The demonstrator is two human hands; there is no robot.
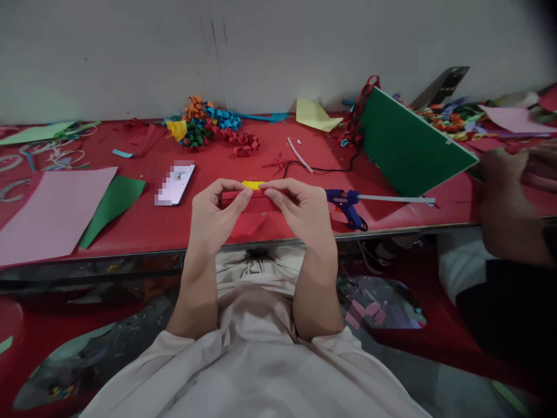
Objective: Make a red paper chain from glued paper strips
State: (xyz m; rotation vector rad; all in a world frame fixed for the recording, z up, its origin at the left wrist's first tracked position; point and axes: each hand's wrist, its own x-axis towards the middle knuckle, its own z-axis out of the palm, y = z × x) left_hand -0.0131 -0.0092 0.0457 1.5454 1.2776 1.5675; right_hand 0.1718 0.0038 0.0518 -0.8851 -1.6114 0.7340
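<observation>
Between my two hands, above the front part of the red table, is a small yellow piece of paper [253,185] with a ridged edge. My left hand [219,212] pinches its left end between thumb and forefinger. At the opposite end, the thumb and forefinger of my right hand [301,210] are closed on it as well. Red paper [248,224] lies on the table beneath my hands. Just right of my right hand rests a blue glue gun [347,204] with a white glue stick [391,198] sticking out of its back.
A phone [176,183], pink paper [56,212] and green paper [114,203] lie to the left. Curled paper chains [213,128] sit at the back. A green board [409,145] leans at the right, near another person's hands [505,168]. A black cord [335,169] crosses the table.
</observation>
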